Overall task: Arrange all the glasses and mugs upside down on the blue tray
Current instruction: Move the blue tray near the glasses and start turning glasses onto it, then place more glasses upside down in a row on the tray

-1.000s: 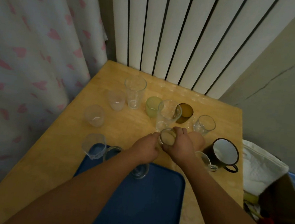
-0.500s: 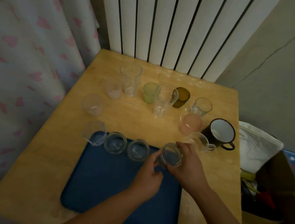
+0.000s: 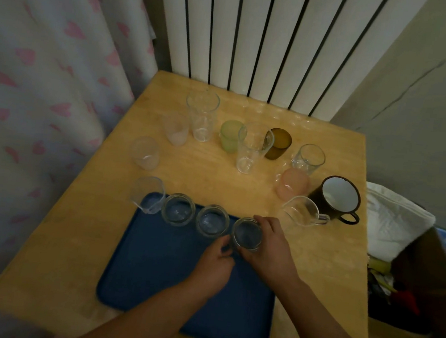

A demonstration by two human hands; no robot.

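Both hands now set a third glass (image 3: pixel 247 233) upside down on the tray (image 3: pixel 175 288), at 3 o'clock of two others: right hand (image 3: pixel 270 246) grasping it, left hand (image 3: pixel 213 265) touching with fingertips.

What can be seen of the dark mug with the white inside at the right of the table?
The dark mug looks like enamelware: dark brown or black outside, white inside, with a thin dark rim. It stands upright and open, seemingly empty, on the wooden table near its right edge, off the blue tray. Its loop handle points toward the camera and right. A clear handled glass mug stands just left of it, overlapping it in this view; contact is unclear. Neither hand touches it.
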